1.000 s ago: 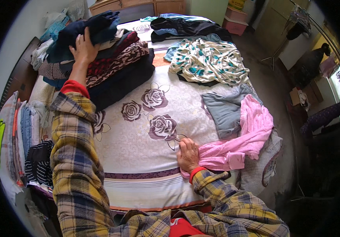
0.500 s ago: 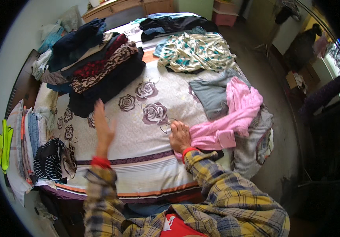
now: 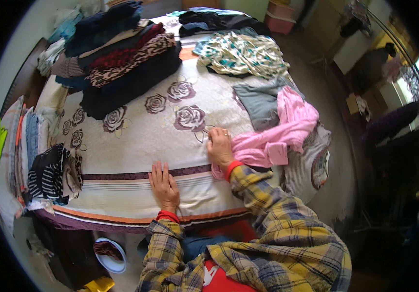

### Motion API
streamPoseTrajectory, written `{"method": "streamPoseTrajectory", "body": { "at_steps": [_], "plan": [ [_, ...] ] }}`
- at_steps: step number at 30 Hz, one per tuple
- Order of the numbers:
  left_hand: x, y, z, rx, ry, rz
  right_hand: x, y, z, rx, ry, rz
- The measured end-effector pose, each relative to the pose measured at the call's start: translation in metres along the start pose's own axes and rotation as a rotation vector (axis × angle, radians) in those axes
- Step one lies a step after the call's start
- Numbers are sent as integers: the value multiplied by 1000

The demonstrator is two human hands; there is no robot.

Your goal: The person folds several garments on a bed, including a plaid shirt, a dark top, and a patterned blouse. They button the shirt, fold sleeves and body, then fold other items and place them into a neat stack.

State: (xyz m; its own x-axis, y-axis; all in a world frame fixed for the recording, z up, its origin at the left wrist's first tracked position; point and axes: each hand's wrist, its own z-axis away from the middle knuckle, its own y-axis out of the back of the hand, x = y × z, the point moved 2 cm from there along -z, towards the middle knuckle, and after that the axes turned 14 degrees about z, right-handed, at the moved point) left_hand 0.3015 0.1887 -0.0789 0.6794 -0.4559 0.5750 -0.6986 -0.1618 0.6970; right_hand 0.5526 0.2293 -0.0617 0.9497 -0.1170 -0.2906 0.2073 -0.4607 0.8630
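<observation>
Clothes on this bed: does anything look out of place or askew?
The pink garment beside the right hand looks untidy: it lies bunched and bent, overlapping the grey garment, whereas the dark clothes at upper left lie stacked.

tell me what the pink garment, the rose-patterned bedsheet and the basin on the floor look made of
Pink garment: soft, matte fabric, perhaps cotton knit, from its rounded, limp folds.
Rose-patterned bedsheet: smooth cloth, lying flat with faint wrinkles; fibre unclear.
Basin: probably smooth plastic, from its pale, evenly coloured rim.
</observation>
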Motion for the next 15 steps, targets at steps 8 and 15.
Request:
{"method": "streamPoseTrajectory", "body": {
  "at_steps": [8, 15],
  "plan": [
    [1, 0, -2, -27, 16, -53, 109, -7, -190, 21, 106, 351],
    [-9, -5, -1, -13, 10, -50, 157, -53, -250, -150, -69, 27]
  ]
}}
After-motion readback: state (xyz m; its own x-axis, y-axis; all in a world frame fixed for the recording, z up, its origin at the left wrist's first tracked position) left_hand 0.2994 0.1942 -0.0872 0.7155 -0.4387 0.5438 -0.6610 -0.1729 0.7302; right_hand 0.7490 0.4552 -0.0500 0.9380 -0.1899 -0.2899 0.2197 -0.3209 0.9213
